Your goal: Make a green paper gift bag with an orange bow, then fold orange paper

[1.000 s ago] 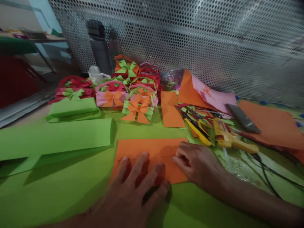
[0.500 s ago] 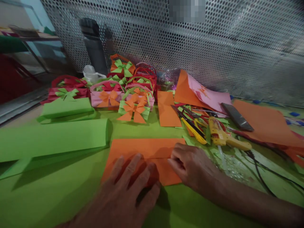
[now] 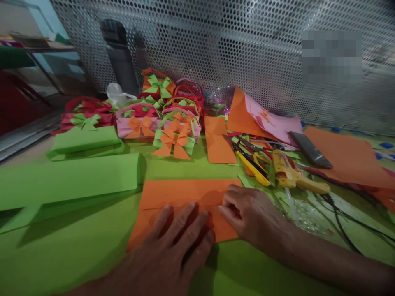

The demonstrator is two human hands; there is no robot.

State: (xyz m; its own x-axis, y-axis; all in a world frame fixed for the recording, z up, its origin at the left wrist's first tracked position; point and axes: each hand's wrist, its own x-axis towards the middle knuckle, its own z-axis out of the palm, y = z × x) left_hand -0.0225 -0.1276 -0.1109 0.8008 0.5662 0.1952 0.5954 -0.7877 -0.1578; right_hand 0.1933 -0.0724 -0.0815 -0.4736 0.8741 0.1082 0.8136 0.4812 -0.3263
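A folded sheet of orange paper (image 3: 188, 191) lies in front of me, its flap edge running across the middle. My left hand (image 3: 175, 242) rests flat on its lower part with the fingers spread. At the paper's right end, my right hand (image 3: 251, 211) is curled, thumb and bent fingers closed on the edge by the flap line; its fingertips are partly hidden. Left of the orange sheet lies a long folded green paper (image 3: 70, 179), with a smaller folded green piece (image 3: 84, 142) behind it.
Small paper baskets with bows (image 3: 140, 123) stand at the back, near a dark bottle (image 3: 119, 57). To the right are a yellow utility knife (image 3: 254, 168), a yellow glue gun (image 3: 288, 174) with its cord, a phone-like dark slab (image 3: 310, 150) and orange sheets (image 3: 342, 158). Perforated metal rises behind.
My left hand has slid a little to the right across the orange paper, uncovering more of the flap edge at left. My right hand stays at the right end.
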